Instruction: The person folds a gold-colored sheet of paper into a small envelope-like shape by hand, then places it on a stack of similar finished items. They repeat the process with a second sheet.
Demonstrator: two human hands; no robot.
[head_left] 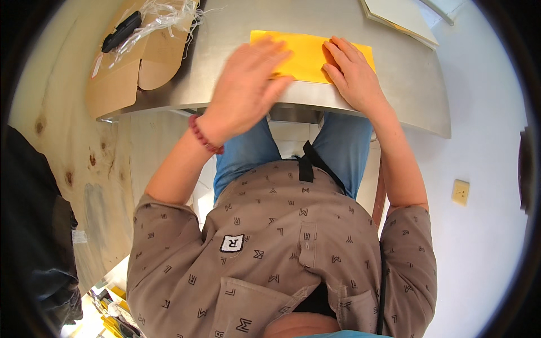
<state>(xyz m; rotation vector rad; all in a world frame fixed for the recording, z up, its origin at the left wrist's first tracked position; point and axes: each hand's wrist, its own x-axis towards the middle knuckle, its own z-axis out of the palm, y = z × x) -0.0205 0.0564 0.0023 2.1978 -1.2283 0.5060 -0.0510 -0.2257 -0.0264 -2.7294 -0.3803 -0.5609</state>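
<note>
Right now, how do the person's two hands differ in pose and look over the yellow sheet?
The left hand is motion-blurred, fingers spread, over the yellow sheet's left part; the right hand is sharp, lying flat on its right part. The left wrist wears a red bead bracelet; the right wrist is bare. Both are open, palm down, on the metal table.

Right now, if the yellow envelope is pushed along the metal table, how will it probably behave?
The yellow envelope looks thin and flat, so it is probably light and would bend if lifted by one edge. The metal table looks smooth, so it may slide easily. The left hand and right hand lie flat on it, which likely steadies it.
</note>
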